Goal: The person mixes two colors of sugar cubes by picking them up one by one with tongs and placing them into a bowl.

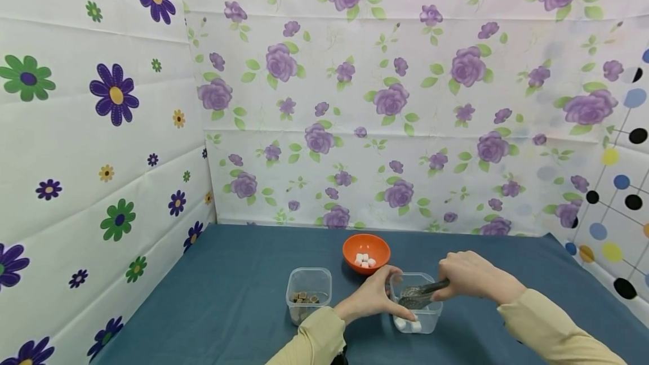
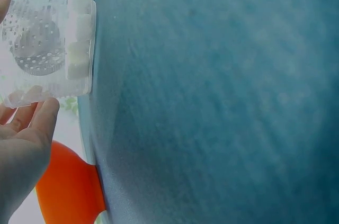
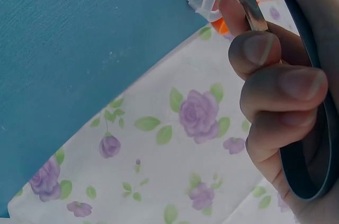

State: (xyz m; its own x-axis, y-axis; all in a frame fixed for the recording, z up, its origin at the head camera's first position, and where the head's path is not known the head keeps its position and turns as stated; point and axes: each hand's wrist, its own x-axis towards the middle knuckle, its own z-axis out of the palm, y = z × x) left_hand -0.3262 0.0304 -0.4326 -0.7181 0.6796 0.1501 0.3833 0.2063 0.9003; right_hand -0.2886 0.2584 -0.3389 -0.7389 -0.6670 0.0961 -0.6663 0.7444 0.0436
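My left hand (image 1: 372,296) holds a clear plastic container (image 1: 430,323) by its sides, thumb along the near side and fingers at the far one. White marshmallows (image 2: 79,28) lie on the container's bottom. From the right, my right hand (image 1: 469,277) grips metal tongs (image 1: 421,294), whose perforated heads reach down inside the container. In the right wrist view, the fingers curl round the tongs' bent handle (image 3: 296,184). The left wrist view shows the tong head through the container wall, above the marshmallows; I cannot tell whether the tongs pinch one.
Behind the container stands an orange bowl (image 1: 366,241) with several white marshmallows (image 1: 365,260) in it. To the left is a second clear container (image 1: 309,279) with small brown pieces (image 1: 304,297). A blue cloth (image 1: 228,286) covers the table; patterned sheets (image 1: 304,100) hang around it.
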